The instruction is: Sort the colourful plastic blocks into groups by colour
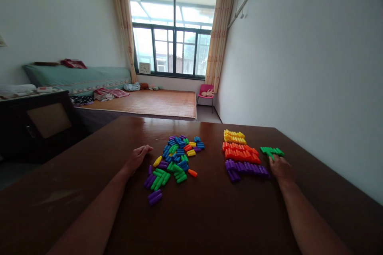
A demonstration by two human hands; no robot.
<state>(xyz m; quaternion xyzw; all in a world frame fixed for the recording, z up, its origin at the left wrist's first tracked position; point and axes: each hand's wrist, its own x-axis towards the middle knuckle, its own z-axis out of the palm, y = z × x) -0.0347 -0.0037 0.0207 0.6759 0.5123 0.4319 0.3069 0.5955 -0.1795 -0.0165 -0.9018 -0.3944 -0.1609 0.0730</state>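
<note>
My left hand [140,158] rests on the table beside a loose, mixed heap of plastic pegs, its fingers curled together with nothing visible in them. In that heap lie blue pegs [179,152], green pegs [160,179], purple pegs [154,197], and a few yellow and orange ones. On the right, my right hand [281,167] pinches a green peg [271,154] at the near side of a short green row [277,151]. Left of that hand, sorted rows lie side by side: yellow pegs [235,137], orange pegs [241,153] and purple pegs [247,168].
The dark brown table [197,215] has a glossy top. Beyond it are a bed [167,101] with a woven mat, a pink chair [206,91] and a window. A dark cabinet [44,119] stands to the left, and a white wall runs along the right.
</note>
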